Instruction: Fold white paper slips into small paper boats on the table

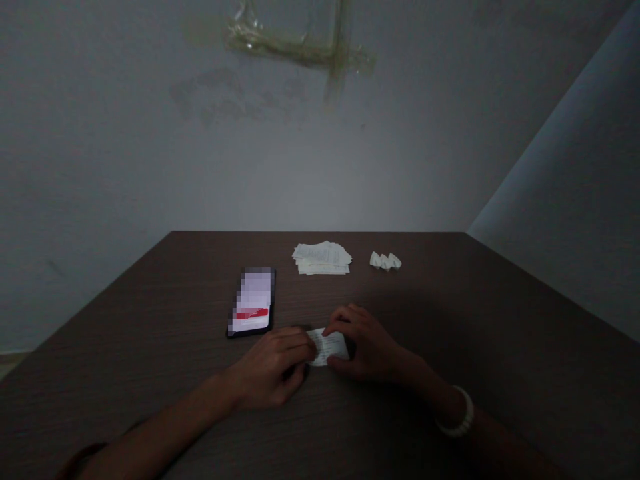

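Note:
A small white slip of paper (pixel 327 347) with printed lines lies on the table between my two hands. My left hand (pixel 280 363) has its fingers curled over the slip's left end, and its fingertips are partly hidden. At the right end, my right hand (pixel 367 343) spans the slip, index finger by the top edge and thumb by the bottom edge. Both hands rest low, close to the tabletop.
The dark brown table (pixel 175 320) meets a grey wall (pixel 320 167). A phone (pixel 253 300) with a lit screen lies left of centre. Farther back are a stack of printed paper slips (pixel 323 259) and several small folded white paper pieces (pixel 385 261).

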A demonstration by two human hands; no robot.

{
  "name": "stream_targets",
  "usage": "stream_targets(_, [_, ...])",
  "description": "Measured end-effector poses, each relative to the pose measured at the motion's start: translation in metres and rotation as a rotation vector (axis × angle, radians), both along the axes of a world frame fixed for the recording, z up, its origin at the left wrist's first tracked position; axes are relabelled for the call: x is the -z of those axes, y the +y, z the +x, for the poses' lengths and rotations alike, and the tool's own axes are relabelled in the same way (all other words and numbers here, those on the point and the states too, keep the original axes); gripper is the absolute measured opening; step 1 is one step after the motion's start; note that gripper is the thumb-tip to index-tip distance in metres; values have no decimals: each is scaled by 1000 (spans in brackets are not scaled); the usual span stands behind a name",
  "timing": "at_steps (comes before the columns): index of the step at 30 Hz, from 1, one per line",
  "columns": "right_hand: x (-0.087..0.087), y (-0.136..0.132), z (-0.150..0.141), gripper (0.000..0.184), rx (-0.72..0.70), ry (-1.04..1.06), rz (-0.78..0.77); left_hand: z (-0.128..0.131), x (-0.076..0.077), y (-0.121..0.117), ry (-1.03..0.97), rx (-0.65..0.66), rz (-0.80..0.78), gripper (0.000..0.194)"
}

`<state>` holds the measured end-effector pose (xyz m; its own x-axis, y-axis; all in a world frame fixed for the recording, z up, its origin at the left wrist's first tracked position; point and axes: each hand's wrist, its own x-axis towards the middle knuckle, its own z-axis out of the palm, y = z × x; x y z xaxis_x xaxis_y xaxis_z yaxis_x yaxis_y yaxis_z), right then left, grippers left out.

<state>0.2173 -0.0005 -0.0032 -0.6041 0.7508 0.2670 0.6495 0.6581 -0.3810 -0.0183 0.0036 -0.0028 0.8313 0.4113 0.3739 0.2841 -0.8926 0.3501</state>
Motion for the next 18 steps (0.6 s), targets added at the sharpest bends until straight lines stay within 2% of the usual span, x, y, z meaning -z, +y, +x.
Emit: stream_targets(18, [-5, -5, -3, 47, 64, -48, -31, 2, -1, -1, -6, 19, 18, 19])
